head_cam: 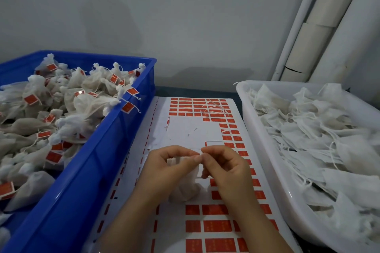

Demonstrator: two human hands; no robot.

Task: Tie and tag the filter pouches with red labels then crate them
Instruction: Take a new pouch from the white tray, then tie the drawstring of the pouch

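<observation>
**Pouch Held Over the Label Sheet, Crate and Tray on Either Side**

A blue crate was set to the left of the label sheet, its long wall running just beside the sheet's left edge. It was heaped with tied pouches, each carrying a red tag on a white cord. A white tray was placed to the right of the sheet, close against that edge, and was piled with flat untied pouches and their trailing cords. The sheet itself was laid flat on the counter, a dark strip of which was seen beyond the sheet's far edge.

Both hands were held above the near half of the sheet. The left hand was curled round the gathered neck of a single pouch, whose rounded bottom rested on the sheet. The right hand was brought up against the left, fingertips meeting, and a thin string was pinched between its thumb and forefinger, looping out over the sheet beyond the hands.

Rows of red labels were left along the sheet's far, right and near parts; the middle had been peeled bare. A loose cord lay on the labels at the sheet's far end.
</observation>
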